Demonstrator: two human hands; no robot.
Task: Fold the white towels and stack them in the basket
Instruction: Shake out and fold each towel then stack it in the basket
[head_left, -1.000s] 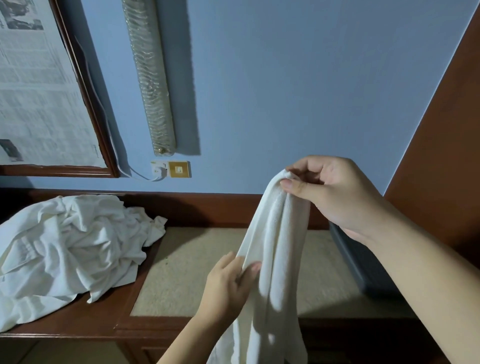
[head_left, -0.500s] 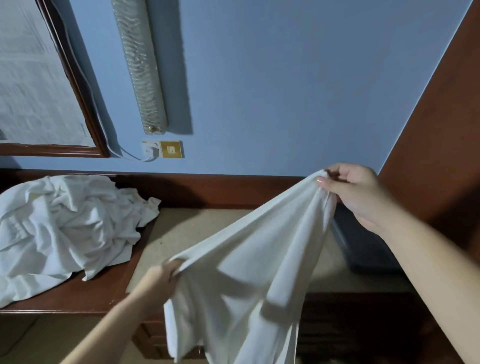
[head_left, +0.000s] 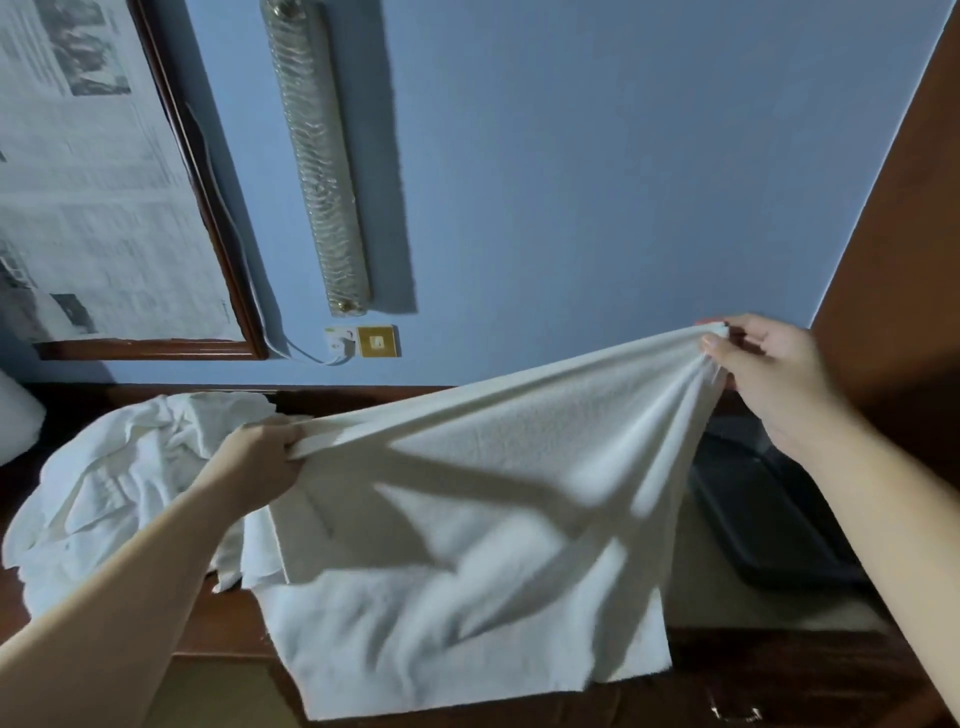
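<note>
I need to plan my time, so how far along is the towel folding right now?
Early on. Nothing looks finished: no folded towel shows anywhere, and the visible part of the dark basket shows no stack. In hand: the left hand and right hand grip one white towel stretched open between them, not yet folded. Left: that towel plus the crumpled pile on the wooden desk.

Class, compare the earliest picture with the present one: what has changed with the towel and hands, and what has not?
The left hand slid leftward, spreading the bunched towel wide; the right hand kept pinching its corner. The towel pile stayed put.
</note>
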